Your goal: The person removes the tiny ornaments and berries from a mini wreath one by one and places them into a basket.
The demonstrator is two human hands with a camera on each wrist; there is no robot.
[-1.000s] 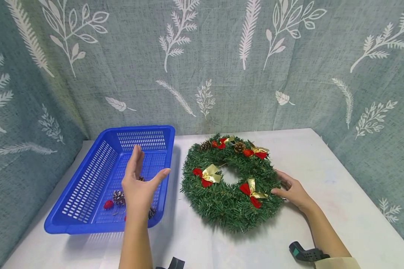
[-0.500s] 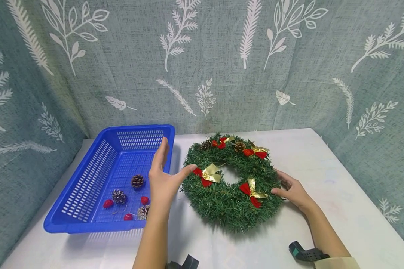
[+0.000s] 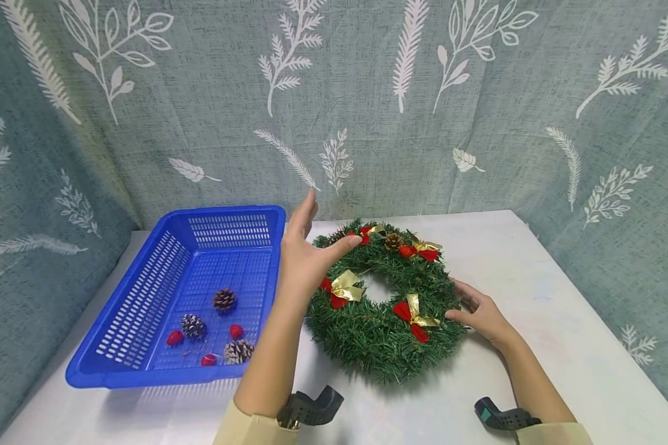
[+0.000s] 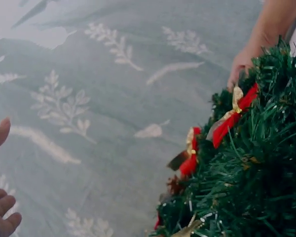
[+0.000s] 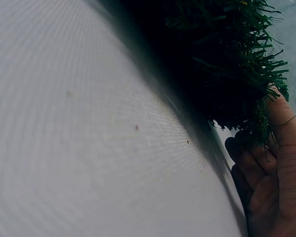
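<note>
Over to the far side left of the round wreath of green artificial needles (image 3: 389,352), a rectangular blue plastic basket with slotted walls (image 3: 161,376) is sitting on the flat white counter (image 3: 534,278). Inside, left of the wreath, three small red berry ornaments (image 3: 175,337) are lying scattered among two white-tipped pinecones (image 3: 193,326) and one plain brown pinecone (image 3: 224,300).

Next along, the bare left hand (image 3: 306,262) is hanging in the air by the wreath's left edge, thumb and fingers standing wide apart; this grip is holding nothing, and the left wrist view is showing a gap between it and the needles. A black plastic wrist device (image 3: 312,409) is sitting below that hand, in front of the wreath.

And here is the wreath itself, lying on the counter between the two hands! Four red-and-gold ribbon bows (image 3: 347,286) are brightening its ring, and a small brown cone (image 3: 392,241) is nestling on its far side.

Now the bare right hand (image 3: 481,316): its grip is grasping the wreath's right edge, thumb pressing the needles and fingers curling behind. Behind the wreath, a grey-green fabric curtain with white leaf prints (image 3: 367,167) is hanging right across.
</note>
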